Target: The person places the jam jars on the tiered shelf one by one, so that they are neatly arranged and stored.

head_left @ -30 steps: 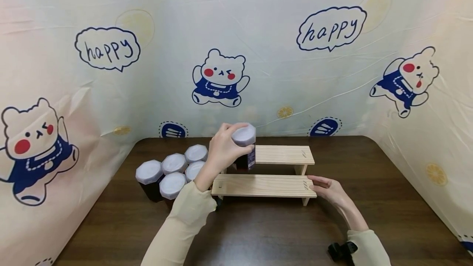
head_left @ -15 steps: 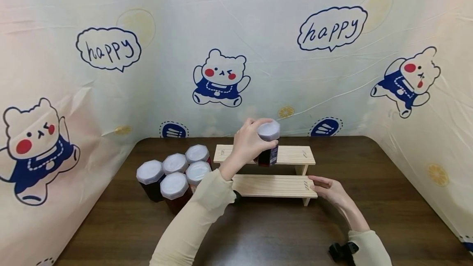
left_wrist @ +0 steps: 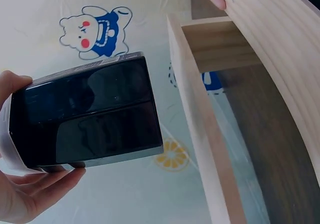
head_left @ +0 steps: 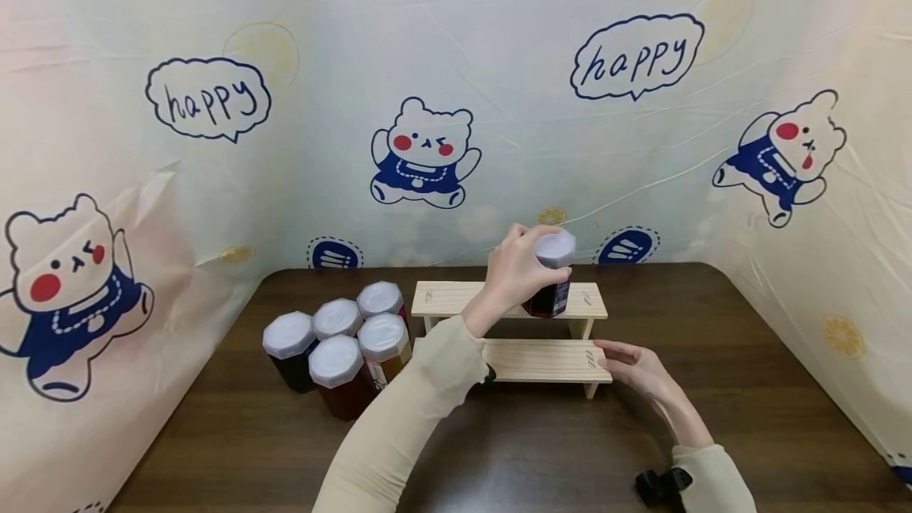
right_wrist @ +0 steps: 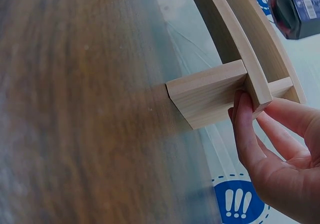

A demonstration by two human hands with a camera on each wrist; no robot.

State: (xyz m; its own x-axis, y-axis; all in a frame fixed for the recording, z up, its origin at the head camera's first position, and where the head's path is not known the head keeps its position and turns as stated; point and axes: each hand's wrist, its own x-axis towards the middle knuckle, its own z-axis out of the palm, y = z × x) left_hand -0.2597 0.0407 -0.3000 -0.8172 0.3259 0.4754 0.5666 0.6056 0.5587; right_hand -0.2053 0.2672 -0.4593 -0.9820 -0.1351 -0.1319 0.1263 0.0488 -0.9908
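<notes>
My left hand grips a dark jar by its white eight-sided lid. The jar is held above the right half of the rear step of a two-step wooden shelf. In the left wrist view, the jar's black glossy side faces the camera, with fingers at the lid end. My right hand pinches the right end of the lower front step. In the right wrist view, the thumb and fingers lie on both faces of that board, close to its support leg.
Several white-lidded jars stand grouped on the brown table left of the shelf. A printed cloth rises behind the table and along both sides. A black wrist device sits at the right sleeve.
My left hand has carried the jar rightward, from the rear step's left part to above its right half. The right hand keeps its place on the front step.
</notes>
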